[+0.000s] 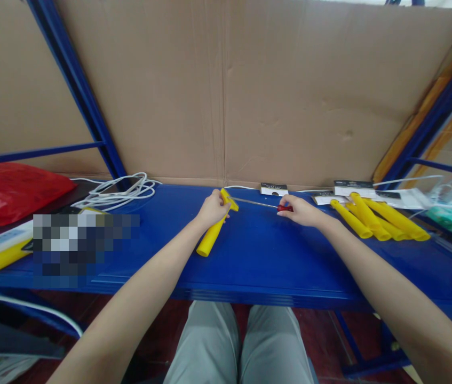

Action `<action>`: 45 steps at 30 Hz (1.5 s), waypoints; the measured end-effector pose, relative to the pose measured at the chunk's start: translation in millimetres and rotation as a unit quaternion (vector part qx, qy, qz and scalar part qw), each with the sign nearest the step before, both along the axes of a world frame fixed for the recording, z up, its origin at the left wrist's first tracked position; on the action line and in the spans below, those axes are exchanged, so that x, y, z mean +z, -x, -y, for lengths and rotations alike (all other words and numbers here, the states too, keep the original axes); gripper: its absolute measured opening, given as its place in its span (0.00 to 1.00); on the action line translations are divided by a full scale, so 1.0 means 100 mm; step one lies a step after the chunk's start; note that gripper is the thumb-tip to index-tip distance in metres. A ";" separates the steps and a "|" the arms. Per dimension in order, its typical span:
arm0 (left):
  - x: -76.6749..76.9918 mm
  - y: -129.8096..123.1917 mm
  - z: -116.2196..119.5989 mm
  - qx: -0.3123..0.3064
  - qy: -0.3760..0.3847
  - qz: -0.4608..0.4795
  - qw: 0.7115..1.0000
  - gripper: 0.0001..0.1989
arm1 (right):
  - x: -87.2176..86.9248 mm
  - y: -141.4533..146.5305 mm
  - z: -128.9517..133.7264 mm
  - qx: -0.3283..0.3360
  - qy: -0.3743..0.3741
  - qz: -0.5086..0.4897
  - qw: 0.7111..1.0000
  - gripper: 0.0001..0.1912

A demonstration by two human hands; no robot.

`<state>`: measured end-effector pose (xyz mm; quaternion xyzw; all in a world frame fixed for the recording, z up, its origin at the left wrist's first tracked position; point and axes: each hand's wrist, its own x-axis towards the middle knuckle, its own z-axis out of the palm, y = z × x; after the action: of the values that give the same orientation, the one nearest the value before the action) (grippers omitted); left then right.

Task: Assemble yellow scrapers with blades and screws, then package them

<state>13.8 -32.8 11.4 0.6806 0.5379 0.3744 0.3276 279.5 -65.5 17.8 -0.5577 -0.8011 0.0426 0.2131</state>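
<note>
Near the middle of the blue shelf, my left hand (212,208) is closed around the upper part of a yellow tool with a short crosspiece and a thick tubular handle (211,239). The handle slants down toward the front edge. My right hand (295,209) grips the red handle of a screwdriver (285,208). Its long metal shaft points left, and the tip meets the crosspiece of the yellow tool beside my left fingers.
Several yellow tubular handles (370,218) lie at the right with black-and-white cards (354,188). Another card (274,189) rests at the back. A coiled white cable (129,192) and red bag (21,189) are at the left. Blue metal posts (85,101) and cardboard (290,90) stand behind.
</note>
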 end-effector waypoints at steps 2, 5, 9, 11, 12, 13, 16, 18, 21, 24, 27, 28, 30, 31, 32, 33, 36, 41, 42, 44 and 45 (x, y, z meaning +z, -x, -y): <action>0.00 0.00 0.00 0.005 0.006 -0.003 1.000 0.11 | -0.01 -0.01 -0.01 0.006 -0.005 -0.001 1.000 0.05; 0.01 0.00 -0.01 0.014 0.010 -0.014 1.000 0.11 | -0.01 -0.03 -0.01 0.013 -0.013 -0.007 1.000 0.05; 0.02 0.00 0.01 0.010 0.000 -0.023 1.000 0.10 | -0.01 -0.03 0.00 0.018 -0.022 -0.009 1.000 0.05; 0.02 0.00 0.01 0.008 -0.004 -0.027 1.000 0.10 | 0.00 -0.03 0.01 0.018 -0.024 -0.007 1.000 0.05; 0.02 0.00 0.01 0.008 -0.006 -0.029 1.000 0.10 | 0.00 -0.03 0.01 0.019 -0.025 -0.007 1.000 0.05; 0.01 0.00 0.00 0.007 -0.007 -0.031 0.999 0.10 | 0.00 -0.03 0.01 0.019 -0.024 -0.006 1.000 0.05; 0.00 0.01 -0.01 0.004 -0.012 -0.035 0.999 0.11 | 0.00 -0.02 0.00 0.017 -0.021 -0.007 1.000 0.05; -0.01 0.01 -0.02 0.001 -0.018 -0.039 0.999 0.11 | 0.00 -0.02 0.00 0.013 -0.016 -0.008 1.000 0.05; -0.02 0.01 -0.03 -0.002 -0.024 -0.042 0.999 0.11 | 0.00 -0.02 0.00 0.010 -0.012 -0.010 1.000 0.05; -0.03 0.01 -0.02 -0.001 -0.032 -0.046 0.998 0.11 | 0.00 -0.03 0.00 0.010 -0.013 -0.013 1.000 0.06; -0.04 0.02 -0.02 0.002 -0.043 -0.055 0.998 0.11 | 0.00 -0.04 0.00 0.014 -0.015 -0.020 1.000 0.06; -0.04 0.02 -0.03 0.002 -0.045 -0.058 0.997 0.11 | 0.00 -0.03 0.00 0.014 -0.018 -0.020 1.000 0.06; -0.04 0.02 -0.03 0.004 -0.049 -0.064 0.997 0.12 | 0.01 -0.03 0.00 0.014 -0.022 -0.016 1.000 0.05; -0.04 0.03 -0.04 0.005 -0.051 -0.067 0.996 0.12 | 0.01 -0.03 0.01 0.015 -0.023 -0.014 1.000 0.05; -0.04 0.03 -0.04 0.007 -0.053 -0.069 0.996 0.12 | 0.01 -0.03 0.01 0.015 -0.023 -0.012 1.000 0.05; -0.04 0.03 -0.04 0.008 -0.054 -0.072 0.996 0.12 | 0.01 -0.03 0.01 0.016 -0.022 -0.012 1.000 0.05; -0.03 0.02 -0.03 0.009 -0.057 -0.076 0.995 0.11 | 0.02 -0.02 0.01 0.013 -0.017 -0.013 1.000 0.05; -0.03 0.02 -0.02 0.011 -0.059 -0.076 0.995 0.10 | 0.01 -0.02 0.01 0.017 -0.024 -0.012 1.000 0.05; -0.02 0.02 -0.01 0.011 -0.058 -0.076 0.995 0.10 | 0.01 -0.02 0.01 0.017 -0.024 -0.011 1.000 0.05; -0.02 0.02 -0.01 0.012 -0.055 -0.076 0.996 0.10 | 0.02 -0.03 0.01 0.013 -0.021 -0.008 1.000 0.05; -0.02 0.02 -0.01 0.014 -0.052 -0.075 0.996 0.10 | 0.02 -0.03 0.01 0.011 -0.021 -0.007 1.000 0.05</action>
<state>12.0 -31.7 9.6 0.7155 0.5502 0.3542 0.2448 282.2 -66.8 19.5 -0.5442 -0.8063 0.0321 0.2296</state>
